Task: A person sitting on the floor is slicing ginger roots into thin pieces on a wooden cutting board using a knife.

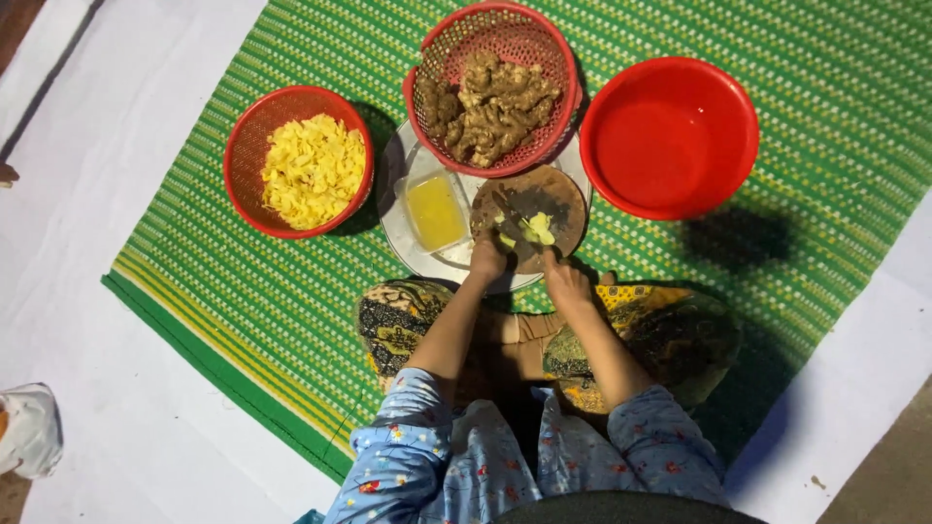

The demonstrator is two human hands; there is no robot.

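Item: peeled ginger piece (537,229), pale yellow, lay on round wooden board (544,199), centre frame.
Left hand (487,258): fingers closed on knife (509,215).
Right hand (566,279): pressed at board edge; grip unclear.

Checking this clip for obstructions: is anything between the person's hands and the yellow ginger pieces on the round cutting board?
Nothing visible. The left hand and right hand rest at the near edge of the cutting board, right by the yellow ginger pieces.

I am counting two red baskets (493,87) (299,161), one red bowl (670,136), one round chopping board (530,213), one small plastic tub (434,210), one white tray (403,228) and one green mat (243,291).
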